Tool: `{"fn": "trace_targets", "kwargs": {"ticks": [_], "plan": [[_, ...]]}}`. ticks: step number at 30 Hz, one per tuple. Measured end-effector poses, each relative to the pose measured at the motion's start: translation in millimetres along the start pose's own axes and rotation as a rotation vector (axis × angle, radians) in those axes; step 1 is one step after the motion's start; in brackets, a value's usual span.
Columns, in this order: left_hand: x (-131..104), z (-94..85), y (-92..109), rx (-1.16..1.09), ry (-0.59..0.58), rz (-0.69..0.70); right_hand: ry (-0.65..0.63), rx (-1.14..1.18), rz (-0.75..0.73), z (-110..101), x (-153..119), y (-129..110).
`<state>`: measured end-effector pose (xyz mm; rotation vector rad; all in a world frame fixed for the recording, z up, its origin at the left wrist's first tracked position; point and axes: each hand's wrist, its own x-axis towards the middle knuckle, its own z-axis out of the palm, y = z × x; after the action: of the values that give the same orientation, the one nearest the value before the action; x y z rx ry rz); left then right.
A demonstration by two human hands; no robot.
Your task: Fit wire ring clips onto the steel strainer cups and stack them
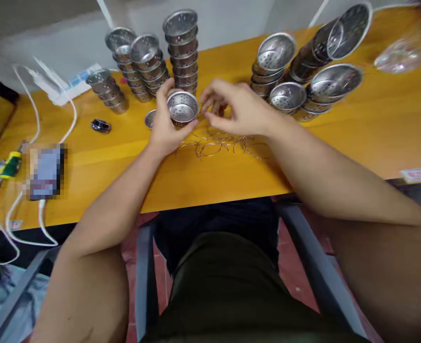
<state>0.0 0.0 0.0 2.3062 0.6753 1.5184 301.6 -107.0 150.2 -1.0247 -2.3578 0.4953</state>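
Observation:
My left hand [166,125] is wrapped round a small perforated metal cup [183,108], thumb at its near side and fingers at its left, with the open top tilted toward me. Close to the cup's right rim, my right hand [234,105] has its fingers curled and the thumb drawn in; anything between the fingertips is too small to make out. Several thin curved wire pieces [212,148] lie loose on the table below my right hand. Partly behind my left hand sits another small metal dish or cup [149,119].
Stacks of perforated metal cups stand at back left [184,52] and back right [273,62]. A power strip [71,85], a dark shiny object [100,126], a blurred-out device [48,172] and white cables occupy the left. A clear plastic bag [403,55] lies far right on the yellow table [382,128].

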Motion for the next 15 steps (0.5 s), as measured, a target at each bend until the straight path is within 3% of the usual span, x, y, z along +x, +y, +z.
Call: {"fn": "trace_targets", "kwargs": {"ticks": [4,7,11,15], "plan": [[1,0.3,6,0.029,-0.019,-0.054,-0.294,-0.219,0.113,-18,3,25],[5,1.6,13,0.016,-0.026,-0.048,-0.493,-0.312,0.135,-13,4,42],[9,1.0,28,-0.076,-0.005,0.034,-0.487,-0.332,0.135,3,5,51],[7,0.1,39,-0.009,-0.026,-0.053,-0.489,-0.416,0.17,8,7,40]]}}
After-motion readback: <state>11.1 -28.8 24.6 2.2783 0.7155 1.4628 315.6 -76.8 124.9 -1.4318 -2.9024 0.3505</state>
